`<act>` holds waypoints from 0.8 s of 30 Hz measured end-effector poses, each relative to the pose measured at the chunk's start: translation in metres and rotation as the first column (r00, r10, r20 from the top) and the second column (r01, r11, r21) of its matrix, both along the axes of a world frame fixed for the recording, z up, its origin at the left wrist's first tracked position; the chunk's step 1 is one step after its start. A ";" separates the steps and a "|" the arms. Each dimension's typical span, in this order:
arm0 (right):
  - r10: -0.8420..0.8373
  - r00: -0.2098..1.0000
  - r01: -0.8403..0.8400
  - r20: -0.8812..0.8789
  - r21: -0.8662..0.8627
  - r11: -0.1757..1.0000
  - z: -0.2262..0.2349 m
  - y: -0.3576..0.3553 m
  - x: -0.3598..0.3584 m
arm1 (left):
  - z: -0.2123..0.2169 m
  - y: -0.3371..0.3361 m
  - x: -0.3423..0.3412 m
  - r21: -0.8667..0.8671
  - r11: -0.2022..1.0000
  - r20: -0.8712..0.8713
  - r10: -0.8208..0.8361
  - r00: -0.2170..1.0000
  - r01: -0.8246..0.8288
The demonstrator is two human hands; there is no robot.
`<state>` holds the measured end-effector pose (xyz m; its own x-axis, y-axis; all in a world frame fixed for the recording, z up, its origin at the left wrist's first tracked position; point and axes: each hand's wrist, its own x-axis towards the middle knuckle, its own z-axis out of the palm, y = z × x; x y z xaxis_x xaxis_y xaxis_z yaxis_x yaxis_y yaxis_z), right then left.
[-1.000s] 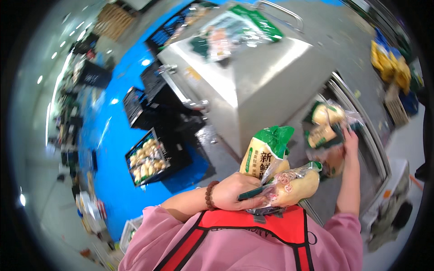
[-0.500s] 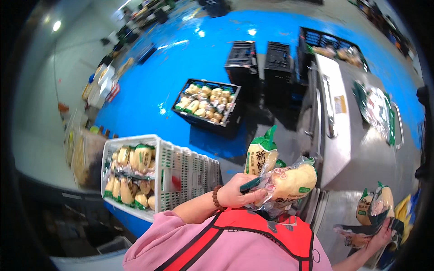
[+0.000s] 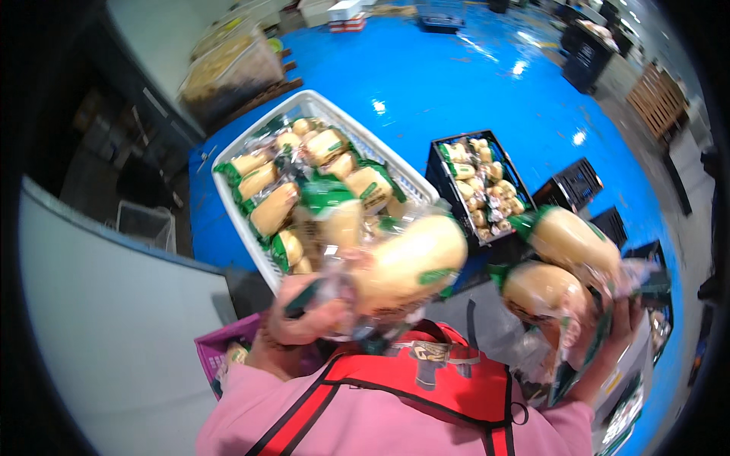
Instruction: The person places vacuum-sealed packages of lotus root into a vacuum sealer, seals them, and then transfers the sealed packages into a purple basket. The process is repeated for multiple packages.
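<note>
remotely, i see left fingers (image 3: 325,318) and right fingers (image 3: 625,321) each gripping bagged packs (image 3: 414,262) by the ends, where a slick, bunched hold could drop one.

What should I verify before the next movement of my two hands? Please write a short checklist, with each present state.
1. Left hand has a grip on its bagged packs: ok.
2. Right hand has a grip on its pale packs: ok.
3. White crate has free room: cannot tell; many packs lie in it, and the left hand's packs hide its near part.
4. View of the white crate's whole rim is unobstructed: not ok; the left hand's packs cover part of it.
5. Bags are sealed and undamaged: cannot tell; the held ones are blurred.
</note>
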<state>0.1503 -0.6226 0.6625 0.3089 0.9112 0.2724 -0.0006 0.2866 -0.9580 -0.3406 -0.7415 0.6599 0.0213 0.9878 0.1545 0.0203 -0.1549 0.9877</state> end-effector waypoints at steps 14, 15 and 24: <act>0.784 -0.001 -1.000 -0.620 0.020 0.015 -0.033 0.123 -0.444 | 0.023 -0.150 0.023 0.237 -0.021 0.152 0.988 0.016 -0.971; 0.753 0.021 -0.999 -0.658 -0.045 -0.011 -0.043 0.117 -0.461 | 0.027 -0.153 0.031 0.209 -0.112 0.157 0.984 -0.080 -0.971; 0.486 0.178 -0.959 -0.856 -0.262 -0.111 -0.154 0.074 -0.529 | 0.001 -0.198 0.090 0.064 -0.475 0.142 0.875 -0.463 -0.877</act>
<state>-0.3784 -0.5488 0.5089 -0.8793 0.2851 -0.3814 -0.0618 -0.8625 -0.5022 -0.2508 -0.9393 0.6612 -0.8574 -0.4656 0.2193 0.2490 -0.0024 0.9685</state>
